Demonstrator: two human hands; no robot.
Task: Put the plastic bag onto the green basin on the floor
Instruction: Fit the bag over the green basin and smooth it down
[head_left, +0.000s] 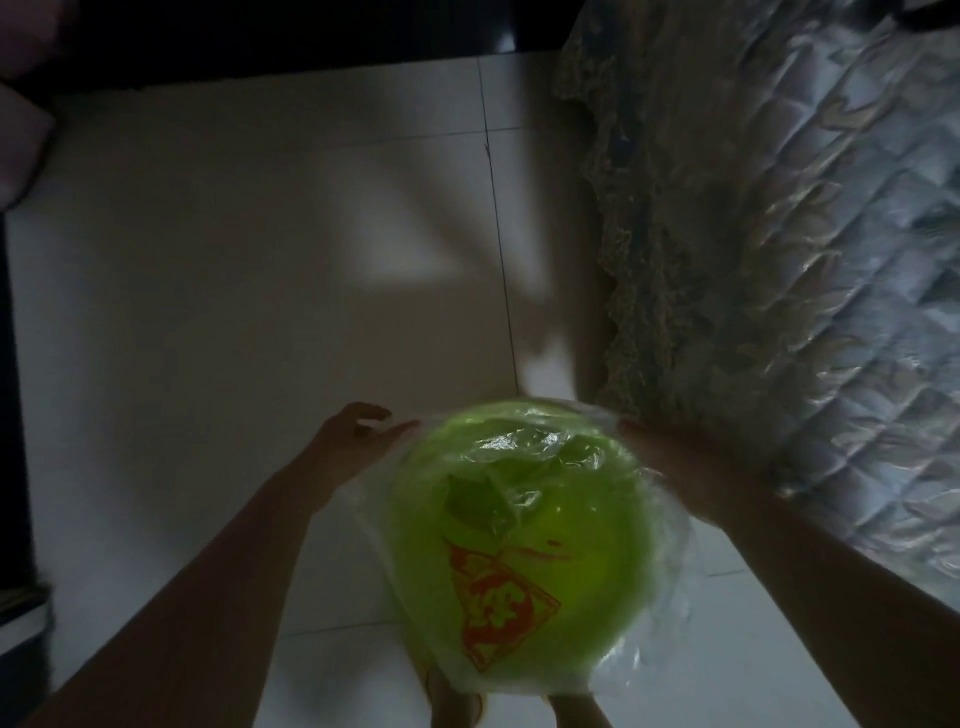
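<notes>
A round green basin (587, 587) stands on the white tiled floor, low in the view. A clear plastic bag (524, 457) with a red printed mark lies stretched over its top and hangs past the rim. My left hand (353, 431) is at the basin's far left edge, fingers spread, fingertips touching the bag's edge. My right hand (670, 457) rests against the bag at the basin's right rim; whether its fingers pinch the plastic is hidden.
A bed with a shiny quilted cover (831, 234) and a lace skirt (654, 260) runs along the right, close to the basin. Dark furniture borders the floor's far side and left side. My feet (457, 706) show just below the basin.
</notes>
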